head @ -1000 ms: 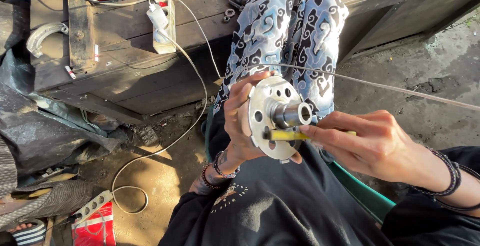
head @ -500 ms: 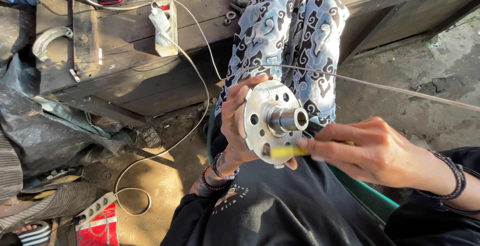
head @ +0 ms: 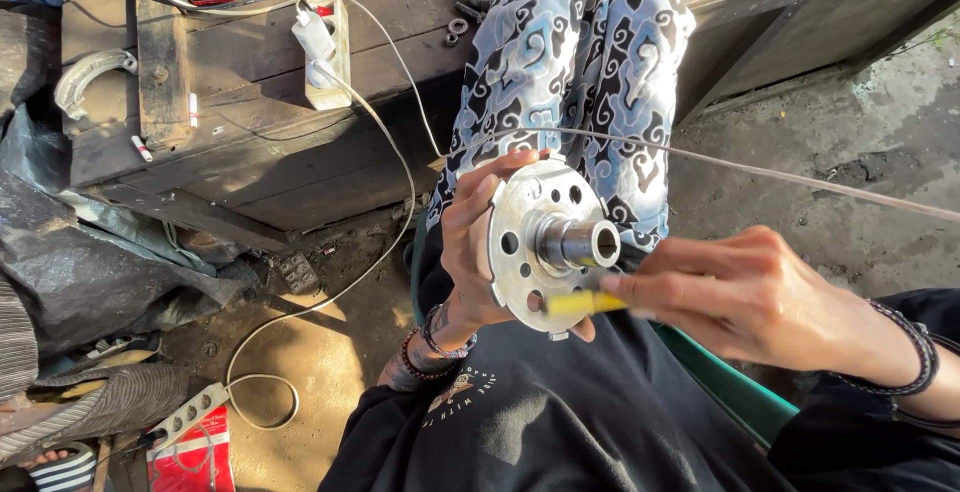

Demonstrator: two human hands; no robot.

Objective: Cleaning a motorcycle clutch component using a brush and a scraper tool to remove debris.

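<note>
Fingertips of my right hand (head: 770, 302) are pinched together on a short yellow stick-shaped tool (head: 583, 303), its tip laid against the face of the round silver metal flange with a ring of holes and a stubby tube at its middle (head: 545, 245). My left hand (head: 470, 252) grips that flange from behind, fingers clamped round its rim, thumb low at the edge. It sits at the middle of the frame, over my lap.

Over the last second the yellow tool has slid a little lower on the disc face, from beside the tube toward the bottom holes, and the flange has tipped slightly so the tube's open mouth faces me more. I judge I am working around the face hole by hole.

Behind, a patterned blue-and-white cloth (head: 580, 62) hangs at upper middle; a thin metal rod (head: 800, 177) crosses rightward. A white power strip (head: 325, 52) lies on the dark wooden bench (head: 240, 142) at upper left.
</note>
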